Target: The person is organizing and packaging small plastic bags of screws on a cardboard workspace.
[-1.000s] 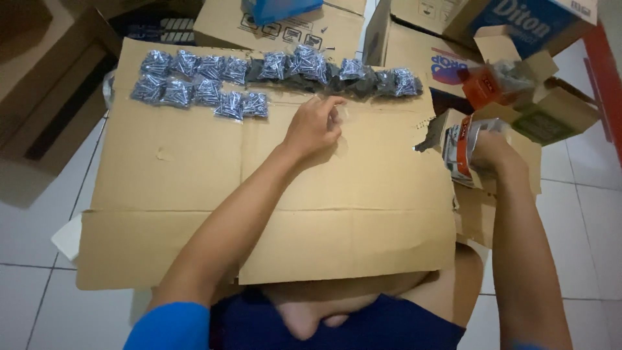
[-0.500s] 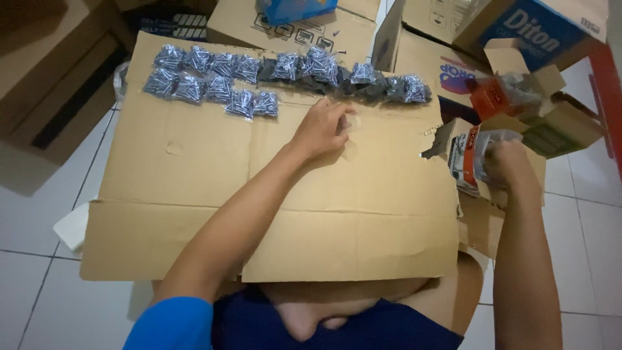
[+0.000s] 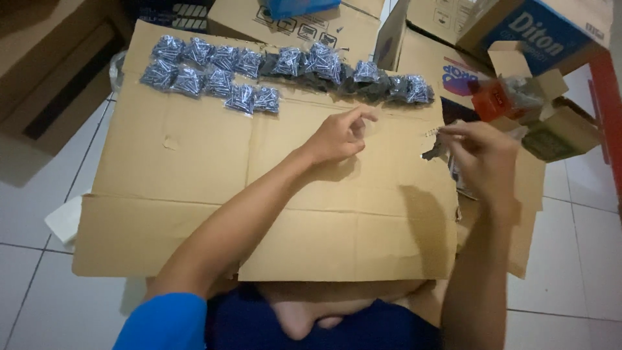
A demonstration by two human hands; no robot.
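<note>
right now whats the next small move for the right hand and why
Probably bring the right hand across to the left hand. The left hand pinches what looks like a small clear bag open above the cardboard sheet, and the right hand's fingertips pinch something small, seemingly screws, though they are too small to be sure. Filled bags of screws already lie in rows at the far edge.

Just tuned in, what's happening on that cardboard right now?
A person sits on the floor with a flattened cardboard sheet across the lap. Small clear bags of screws lie in rows along its far edge. The left hand pinches what looks like a small clear bag above the sheet; its contents can't be made out. The right hand is at the sheet's torn right edge, fingers pinched, over an open box.
</note>
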